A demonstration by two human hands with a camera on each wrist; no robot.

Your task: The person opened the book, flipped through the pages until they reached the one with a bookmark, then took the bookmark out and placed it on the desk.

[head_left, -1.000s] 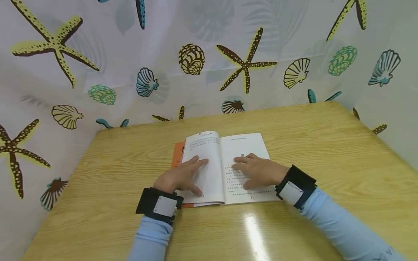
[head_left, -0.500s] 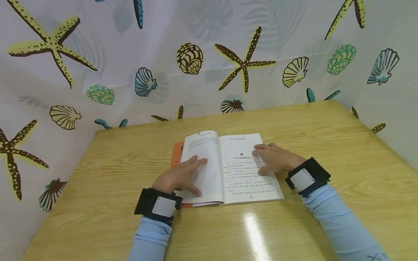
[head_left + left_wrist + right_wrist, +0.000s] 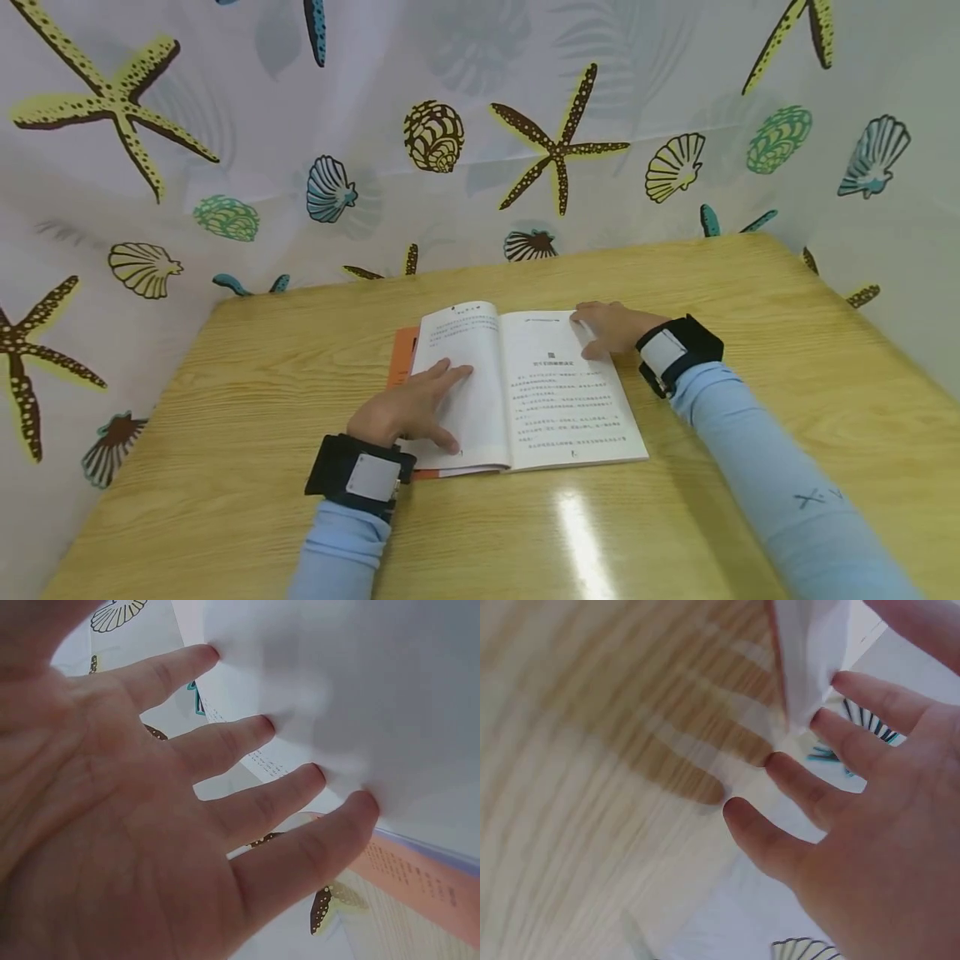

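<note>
Left hand (image 3: 408, 408) flat, fingers straight, pressing open book's (image 3: 517, 387) left page; right hand (image 3: 611, 327) fingertips touch right page's far corner, not clenched.

book: lies open on the table (image 3: 750, 400), near its middle, pages up
left hand (image 3: 405, 408): rests flat on the left page (image 3: 461, 367), at its near half, fingers spread on the paper
right hand (image 3: 611, 327): at the far right corner of the right page (image 3: 562, 392), fingertips touching the page edge
cover (image 3: 405, 354): sticks out under the left page, on its left side
curtain (image 3: 480, 150): stands behind the table and along its left and right sides
sleeves: reach in from the near edge, one on each side of the book
</note>
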